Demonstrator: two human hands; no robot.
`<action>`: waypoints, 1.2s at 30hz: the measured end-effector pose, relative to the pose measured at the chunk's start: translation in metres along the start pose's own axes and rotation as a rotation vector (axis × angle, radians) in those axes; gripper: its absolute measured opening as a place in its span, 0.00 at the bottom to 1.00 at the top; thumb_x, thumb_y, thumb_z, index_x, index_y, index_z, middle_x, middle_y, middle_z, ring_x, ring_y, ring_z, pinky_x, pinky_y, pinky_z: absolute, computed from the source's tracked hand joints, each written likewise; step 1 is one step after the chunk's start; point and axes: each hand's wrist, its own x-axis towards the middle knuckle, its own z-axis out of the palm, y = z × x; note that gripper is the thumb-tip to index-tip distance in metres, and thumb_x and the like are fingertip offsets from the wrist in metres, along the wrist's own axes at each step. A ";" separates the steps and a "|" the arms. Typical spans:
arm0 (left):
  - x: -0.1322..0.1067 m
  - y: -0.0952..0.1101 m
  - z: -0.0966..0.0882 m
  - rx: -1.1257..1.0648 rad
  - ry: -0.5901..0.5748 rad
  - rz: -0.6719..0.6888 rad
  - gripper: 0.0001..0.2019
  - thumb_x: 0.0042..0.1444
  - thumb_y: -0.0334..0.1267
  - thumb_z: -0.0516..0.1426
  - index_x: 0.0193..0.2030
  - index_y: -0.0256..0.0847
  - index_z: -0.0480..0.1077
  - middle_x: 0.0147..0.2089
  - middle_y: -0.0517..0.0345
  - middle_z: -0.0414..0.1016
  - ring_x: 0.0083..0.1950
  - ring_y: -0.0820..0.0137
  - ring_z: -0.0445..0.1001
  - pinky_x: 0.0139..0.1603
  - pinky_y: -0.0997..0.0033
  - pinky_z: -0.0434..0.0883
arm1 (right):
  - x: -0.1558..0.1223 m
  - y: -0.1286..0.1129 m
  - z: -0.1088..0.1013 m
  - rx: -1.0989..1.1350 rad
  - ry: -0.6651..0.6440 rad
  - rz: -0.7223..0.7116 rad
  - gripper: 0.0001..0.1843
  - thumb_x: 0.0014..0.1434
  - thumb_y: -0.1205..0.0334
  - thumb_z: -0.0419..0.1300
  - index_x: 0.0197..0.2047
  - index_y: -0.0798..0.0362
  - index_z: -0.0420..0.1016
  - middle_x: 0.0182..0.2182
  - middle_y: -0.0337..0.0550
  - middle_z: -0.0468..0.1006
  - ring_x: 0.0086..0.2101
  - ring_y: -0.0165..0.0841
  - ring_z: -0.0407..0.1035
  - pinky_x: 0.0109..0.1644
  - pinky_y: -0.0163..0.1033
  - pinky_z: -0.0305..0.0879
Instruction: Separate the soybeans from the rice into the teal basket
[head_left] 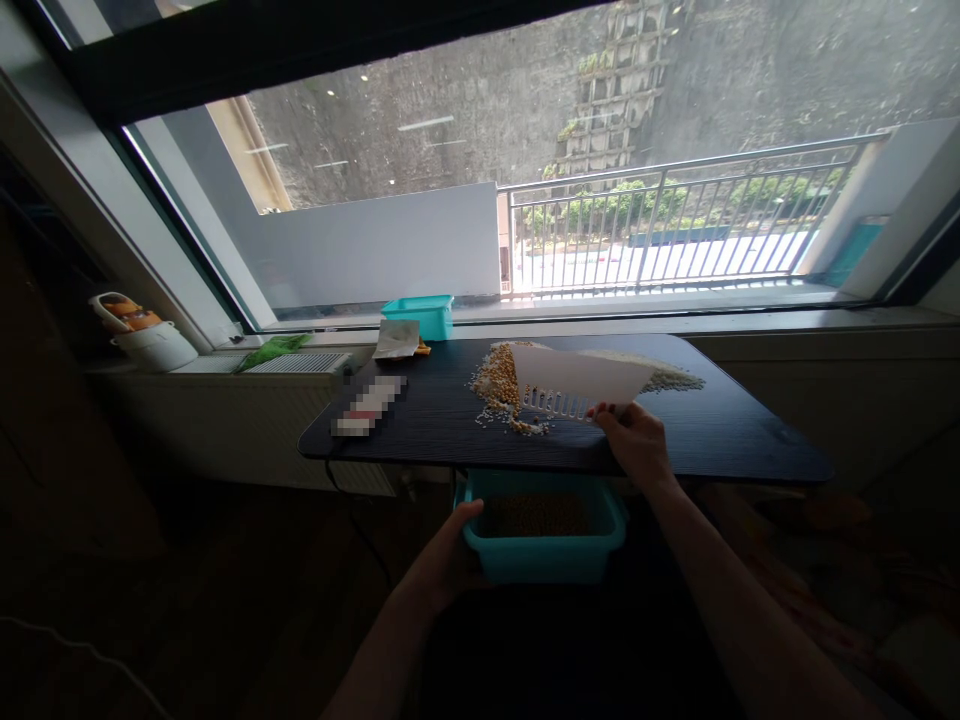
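Item held: a white slotted scoop [581, 380], a flat plastic piece with a row of slits along its lower edge. It rests tilted on the dark table [712, 440]. The right hand [636, 440] grasps it at its near right corner, fingers closed over the edge.

Directly left of that grip, against the scoop's slotted edge, lies a heap of yellow beans [501, 385] mixed with small white grains. Some have scattered toward the table's front edge. Beyond the grip and to its right, a thin spread of pale grains [675, 378] runs along the table behind the scoop.

Below the grip and to its left, under the table's front edge, is a teal tub [544, 555]. The left hand [450, 560] clasps its left rim, thumb on top. The tub holds a layer of brownish beans [536, 515]; detail there is dim.

Farther left of the grip on the table is a blurred rectangular item [369, 405], not identifiable. At the far edge are a pale packet [396, 340] and a second teal box [420, 315], just beside one another.

Well left, on the sill, stand a white pot [154, 345] and something green [274, 350]. Behind all of this is the window, with a metal railing [675, 215] outside.
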 end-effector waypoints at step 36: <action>0.001 -0.002 0.000 -0.001 0.000 -0.026 0.31 0.52 0.54 0.56 0.60 0.41 0.61 0.49 0.48 0.73 0.44 0.59 0.75 0.42 0.61 0.72 | 0.017 -0.005 -0.022 -0.104 -0.109 -0.009 0.08 0.45 0.57 0.63 0.25 0.52 0.74 0.25 0.41 0.79 0.30 0.34 0.72 0.37 0.39 0.67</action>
